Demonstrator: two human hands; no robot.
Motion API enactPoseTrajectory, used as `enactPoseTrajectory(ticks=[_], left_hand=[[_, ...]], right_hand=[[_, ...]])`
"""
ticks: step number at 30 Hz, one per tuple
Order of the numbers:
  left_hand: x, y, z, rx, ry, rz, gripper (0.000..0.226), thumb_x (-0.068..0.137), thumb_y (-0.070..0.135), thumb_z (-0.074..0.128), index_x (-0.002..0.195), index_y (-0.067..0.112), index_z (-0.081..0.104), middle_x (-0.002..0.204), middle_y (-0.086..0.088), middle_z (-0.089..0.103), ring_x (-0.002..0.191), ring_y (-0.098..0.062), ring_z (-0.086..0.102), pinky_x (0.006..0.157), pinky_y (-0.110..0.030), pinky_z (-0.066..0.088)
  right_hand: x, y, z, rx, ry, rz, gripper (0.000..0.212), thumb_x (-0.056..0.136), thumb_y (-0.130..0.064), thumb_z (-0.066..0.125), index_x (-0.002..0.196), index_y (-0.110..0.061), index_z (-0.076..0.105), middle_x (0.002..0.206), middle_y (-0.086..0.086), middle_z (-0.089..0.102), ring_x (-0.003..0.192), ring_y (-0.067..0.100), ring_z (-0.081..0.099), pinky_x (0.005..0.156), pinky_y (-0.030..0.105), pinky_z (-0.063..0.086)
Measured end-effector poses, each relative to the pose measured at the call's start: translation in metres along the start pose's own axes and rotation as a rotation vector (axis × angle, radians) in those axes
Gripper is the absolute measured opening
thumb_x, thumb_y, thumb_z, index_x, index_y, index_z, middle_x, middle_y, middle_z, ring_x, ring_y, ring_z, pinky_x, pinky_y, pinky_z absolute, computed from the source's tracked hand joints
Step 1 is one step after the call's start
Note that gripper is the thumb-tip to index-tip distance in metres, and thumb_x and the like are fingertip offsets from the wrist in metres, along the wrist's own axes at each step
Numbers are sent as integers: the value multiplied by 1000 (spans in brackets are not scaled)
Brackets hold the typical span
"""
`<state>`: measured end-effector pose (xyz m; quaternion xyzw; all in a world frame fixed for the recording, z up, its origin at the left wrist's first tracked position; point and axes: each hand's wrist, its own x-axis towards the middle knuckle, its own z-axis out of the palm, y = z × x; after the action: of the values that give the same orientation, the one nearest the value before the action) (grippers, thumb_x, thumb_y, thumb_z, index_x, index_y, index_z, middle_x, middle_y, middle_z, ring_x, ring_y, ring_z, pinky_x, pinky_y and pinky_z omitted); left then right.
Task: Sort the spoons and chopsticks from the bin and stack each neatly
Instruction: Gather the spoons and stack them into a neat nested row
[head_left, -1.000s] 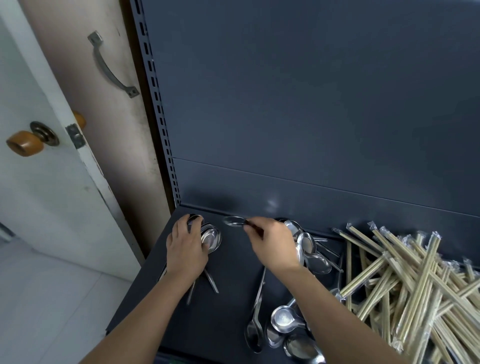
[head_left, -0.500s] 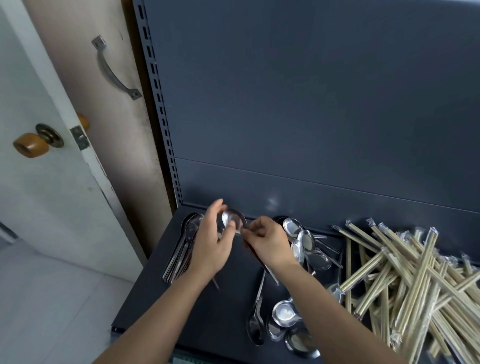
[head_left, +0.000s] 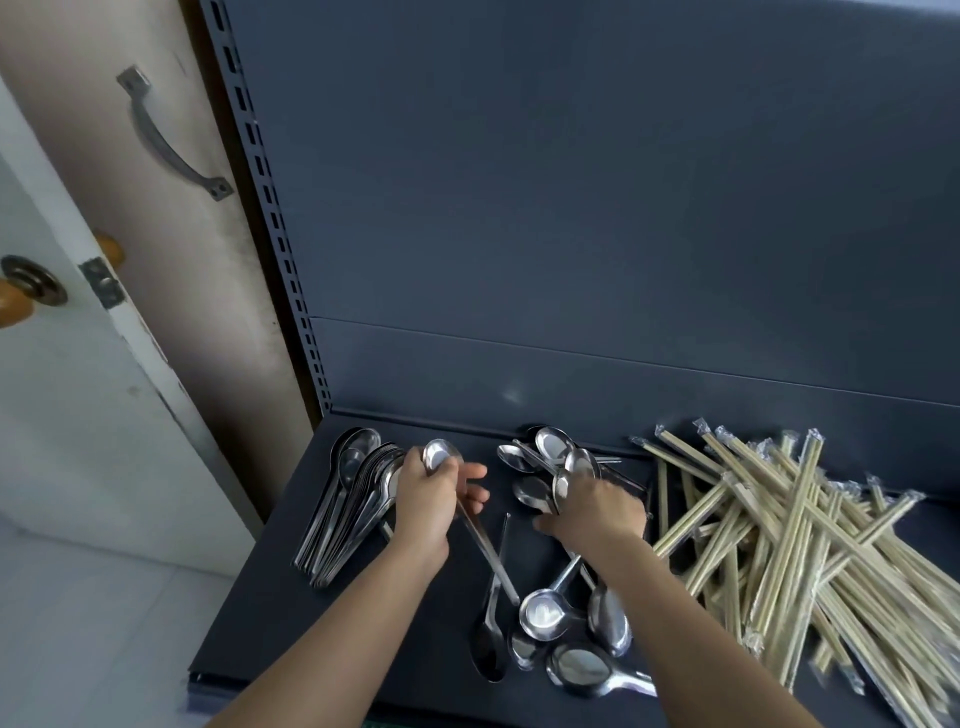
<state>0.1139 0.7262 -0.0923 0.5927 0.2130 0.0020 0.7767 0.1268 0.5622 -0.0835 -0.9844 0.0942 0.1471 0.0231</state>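
Observation:
My left hand (head_left: 431, 499) grips a steel spoon (head_left: 440, 456) by its neck, bowl up, its long handle slanting down to the right. Just left of that hand lies a neat stack of spoons (head_left: 353, 499) on the dark shelf (head_left: 291, 613). My right hand (head_left: 592, 506) reaches into the loose spoons at the back (head_left: 550, 447), fingers curled over one of them; whether it grips that spoon is hidden. More loose spoons (head_left: 545, 616) lie near the front edge. A pile of wrapped chopsticks (head_left: 779, 530) fills the right side.
The shelf's upright back panel (head_left: 571, 208) rises right behind the spoons. Left of the shelf stand a slotted metal post (head_left: 275, 249), a beige door with a metal handle (head_left: 166, 135), and a white door with a wooden knob (head_left: 15, 306).
The spoon passed from my right hand to my left hand, which now holds it beside the stack. My right hand moved right to the loose spoons at the back.

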Motion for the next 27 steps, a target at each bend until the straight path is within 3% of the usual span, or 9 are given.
enactPoseTrajectory(ticks=[4, 6, 13, 17, 21, 27], left_hand=[[0, -2, 1, 31, -25, -30, 9, 99, 1, 42, 104, 3, 49, 82, -11, 69, 54, -19, 60, 46, -26, 48], [1, -3, 1, 35, -32, -41, 10, 100, 2, 43, 105, 5, 51, 82, -10, 69, 55, -19, 59, 46, -25, 47], [6, -7, 1, 76, -47, -139, 13, 100, 4, 41, 99, 11, 52, 81, -7, 66, 55, -16, 55, 47, -24, 42], [8, -4, 6, -8, -62, -179, 11, 98, 2, 44, 102, 10, 51, 83, -7, 62, 64, -17, 57, 56, -27, 43], [6, 1, 16, -112, -111, -164, 12, 99, 12, 49, 106, 4, 55, 88, -15, 60, 67, -20, 56, 57, -30, 42], [1, 6, 26, -281, -70, -201, 17, 101, 13, 46, 112, 5, 56, 88, -11, 63, 75, -21, 62, 62, -32, 50]], right_hand=[[-2, -6, 11, -109, 90, -73, 27, 91, -30, 58, 115, -18, 60, 112, 2, 67, 105, 23, 63, 68, 26, 41], [-3, -9, 9, -109, 109, -90, 23, 91, -17, 54, 113, -16, 61, 111, 2, 67, 102, 23, 65, 66, 25, 40], [-6, -9, 8, 325, 134, -134, 16, 93, -26, 49, 93, -12, 57, 87, 8, 61, 89, 32, 63, 64, 29, 38], [-3, -17, 3, 714, 84, -232, 22, 98, -26, 47, 78, -16, 45, 72, 2, 55, 80, 31, 59, 74, 39, 49], [-10, -27, -10, 1143, -39, -304, 25, 100, -17, 49, 76, -15, 56, 67, 3, 62, 53, 13, 54, 57, 27, 50], [-17, -41, -10, 1045, -30, -361, 31, 98, -27, 53, 76, -9, 63, 69, 12, 65, 62, 12, 56, 64, 34, 50]])
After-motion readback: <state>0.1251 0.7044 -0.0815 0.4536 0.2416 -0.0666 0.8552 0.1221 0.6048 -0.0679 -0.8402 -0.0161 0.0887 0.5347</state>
